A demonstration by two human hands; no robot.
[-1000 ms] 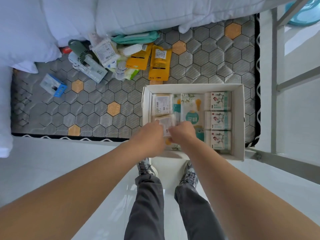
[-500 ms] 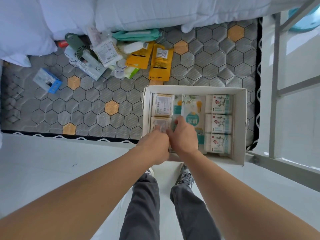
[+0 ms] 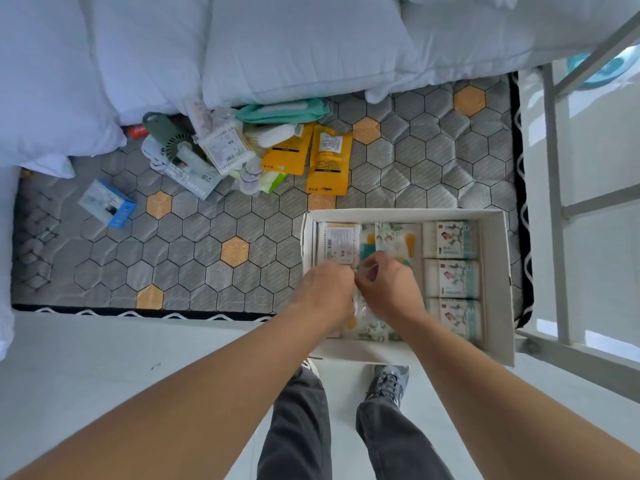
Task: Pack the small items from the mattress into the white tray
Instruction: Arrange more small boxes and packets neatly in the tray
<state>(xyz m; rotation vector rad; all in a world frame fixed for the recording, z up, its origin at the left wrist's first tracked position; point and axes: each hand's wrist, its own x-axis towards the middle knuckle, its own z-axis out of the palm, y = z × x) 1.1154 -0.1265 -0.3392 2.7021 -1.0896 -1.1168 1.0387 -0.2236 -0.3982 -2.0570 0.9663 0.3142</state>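
The white tray (image 3: pixel 498 271) sits at the mattress's near right corner. It holds three tissue packs (image 3: pixel 452 278) in a column on the right, a leaf-print pack (image 3: pixel 398 239) in the middle and a cotton swab box (image 3: pixel 337 242) at the left. My left hand (image 3: pixel 327 291) and my right hand (image 3: pixel 389 287) meet over the tray's left half, fingers curled onto a second small clear box that they mostly hide. A pile of small items (image 3: pixel 242 150) lies near the pillows, with two yellow pouches (image 3: pixel 329 164) and a blue box (image 3: pixel 107 202) apart at the left.
White pillows and a duvet (image 3: pixel 277 46) cover the far side of the hexagon-patterned mattress (image 3: pixel 173 251). A white metal bed frame (image 3: pixel 557 202) rises at the right. My legs and shoes stand on the pale floor (image 3: pixel 86 358) below the tray.
Both hands moved slightly farther into the tray with the small box, toward the swab box at the left. The camera view shifted, showing more of the pillows.
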